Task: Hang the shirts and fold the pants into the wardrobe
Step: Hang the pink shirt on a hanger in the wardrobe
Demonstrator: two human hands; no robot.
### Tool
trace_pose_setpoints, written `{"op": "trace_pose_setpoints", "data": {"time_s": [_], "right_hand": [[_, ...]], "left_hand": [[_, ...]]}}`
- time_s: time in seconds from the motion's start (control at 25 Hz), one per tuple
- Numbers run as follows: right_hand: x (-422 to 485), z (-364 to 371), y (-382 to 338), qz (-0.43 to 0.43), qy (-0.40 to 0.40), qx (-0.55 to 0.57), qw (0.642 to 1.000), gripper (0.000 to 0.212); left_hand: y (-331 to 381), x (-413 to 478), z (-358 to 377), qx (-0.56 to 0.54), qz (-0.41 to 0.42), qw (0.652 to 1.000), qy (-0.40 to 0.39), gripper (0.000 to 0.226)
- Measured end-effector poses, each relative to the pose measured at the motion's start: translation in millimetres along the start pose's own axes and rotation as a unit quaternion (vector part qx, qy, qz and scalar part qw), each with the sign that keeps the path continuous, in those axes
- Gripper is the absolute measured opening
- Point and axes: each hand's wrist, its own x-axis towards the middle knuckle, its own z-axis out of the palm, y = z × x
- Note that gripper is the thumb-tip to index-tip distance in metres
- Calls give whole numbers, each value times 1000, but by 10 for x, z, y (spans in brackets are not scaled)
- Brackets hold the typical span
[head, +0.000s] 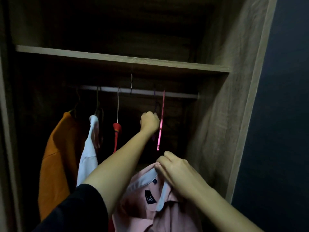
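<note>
Pink shirt point(138, 211) below rail point(177, 95); purple hanger point(153, 137), pink hanger point(161, 121) between.

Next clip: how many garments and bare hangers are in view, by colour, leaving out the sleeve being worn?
Orange shirt: 1
White shirt: 1
Red garment: 1
Pink shirt: 1
Pink hanger: 1
Purple hanger: 1
Total: 6

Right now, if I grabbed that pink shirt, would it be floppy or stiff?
Probably floppy: the pink shirt sags in folds below the collar that the right hand pinches. Likely light too, since fingertips alone seem to hold it up.
</note>
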Motion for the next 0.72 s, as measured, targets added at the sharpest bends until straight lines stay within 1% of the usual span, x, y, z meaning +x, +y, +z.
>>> {"op": "trace_pose_setpoints", "data": {"time_s": [0.12, 0.28, 0.36, 0.4, 0.48, 0.6, 0.72], "right_hand": [[39, 44, -54, -4, 0, 18, 1000, 68], [54, 89, -162, -1, -10, 27, 1000, 69], [45, 113, -245, -7, -16, 30, 999, 75], [42, 131, -297, -14, -16, 27, 999, 76], [25, 161, -421, -20, -29, 19, 999, 72], [-34, 190, -598, -28, -48, 5, 998, 66], [-90, 202, -767, -28, -49, 8, 998, 62]], "left_hand": [[-85, -21, -111, -12, 17, 1000, 21, 39], [-405, -397, -362, -143, 48, 988, 28, 29], [-623, -704, -546, -151, 68, 985, 44, 28], [-732, -865, -647, -148, 65, 985, 55, 31], [-905, -1198, -835, -157, 52, 984, 74, 32], [-1140, -1659, -1087, -170, 69, 978, 100, 23], [-1329, -2008, -1343, -201, 32, 974, 98, 9]]}}
